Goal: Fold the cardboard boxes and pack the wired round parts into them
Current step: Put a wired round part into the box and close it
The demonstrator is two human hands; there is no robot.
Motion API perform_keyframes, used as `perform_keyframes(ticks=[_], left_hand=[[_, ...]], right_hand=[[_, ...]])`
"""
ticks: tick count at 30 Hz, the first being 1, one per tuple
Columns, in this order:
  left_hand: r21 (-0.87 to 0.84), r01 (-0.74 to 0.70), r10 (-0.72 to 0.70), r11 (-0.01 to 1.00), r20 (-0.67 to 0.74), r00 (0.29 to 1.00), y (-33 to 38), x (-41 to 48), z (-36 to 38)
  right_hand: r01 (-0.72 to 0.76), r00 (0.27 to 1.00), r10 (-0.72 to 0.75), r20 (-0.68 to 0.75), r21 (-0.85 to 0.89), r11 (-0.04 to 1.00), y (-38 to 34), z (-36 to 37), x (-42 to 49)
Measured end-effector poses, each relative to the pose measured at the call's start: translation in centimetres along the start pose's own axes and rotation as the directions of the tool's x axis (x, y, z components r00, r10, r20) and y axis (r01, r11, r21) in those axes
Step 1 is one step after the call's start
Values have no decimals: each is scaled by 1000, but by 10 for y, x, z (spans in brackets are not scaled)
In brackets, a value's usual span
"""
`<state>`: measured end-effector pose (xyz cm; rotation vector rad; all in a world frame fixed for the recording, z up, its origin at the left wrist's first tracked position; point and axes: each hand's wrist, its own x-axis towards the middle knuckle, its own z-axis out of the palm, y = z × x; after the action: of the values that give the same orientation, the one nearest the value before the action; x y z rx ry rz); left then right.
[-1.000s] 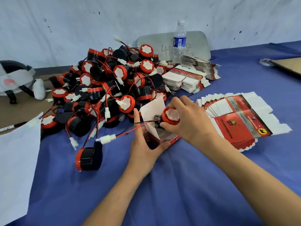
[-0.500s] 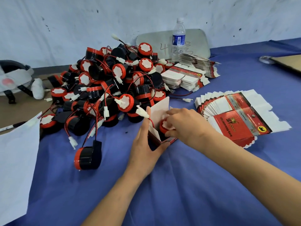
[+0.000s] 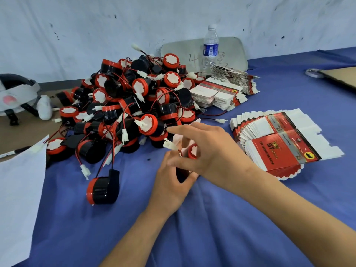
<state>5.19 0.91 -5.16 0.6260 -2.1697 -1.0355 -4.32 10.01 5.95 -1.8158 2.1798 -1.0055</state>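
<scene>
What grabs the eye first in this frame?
The big heap of red-and-black wired round parts fills the left-centre of the view. Just in front of it, the left hand grips a small box with one part in it, and the right hand is spread above, blurred. A fanned stack of flat boxes lies at right.

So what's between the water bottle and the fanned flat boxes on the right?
Head view: more stacks of flat boxes just past the bottle, then bare blue cloth.
</scene>
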Motion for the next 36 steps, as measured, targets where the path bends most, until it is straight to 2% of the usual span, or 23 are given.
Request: perform_keyframes(ticks=[5,10,12,15,21,26,33,36], left_hand=[[36,4,-4,999,-2,1000,4,-2,-1],[-5,38,-38,999,20,999,3,-1,-1],[-15,44,-43,999,26,999,2,-1,-1],[-15,34,-34,999,17,999,1,-1,-1],[-12,20,-20,1000,29,999,1,-1,-2],[-44,-1,1,999,15,1000,3,0,-3],[-77,24,-22,997,30,999,5,0,-3],[-105,49,-46,993,33,998,6,-1,-3]], right_hand=[[53,998,-48,-37,126,991,0,9,13],[34,978,37,-206,330,943,18,16,9],[84,958,41,-283,415,906,22,16,5],[173,919,-9,-394,382,908,25,20,0],[141,878,23,-478,303,942,39,23,0],[88,905,68,-421,340,936,49,25,-1],[151,953,-76,-295,239,959,51,22,-2],[129,978,-94,-187,189,973,53,24,-1]])
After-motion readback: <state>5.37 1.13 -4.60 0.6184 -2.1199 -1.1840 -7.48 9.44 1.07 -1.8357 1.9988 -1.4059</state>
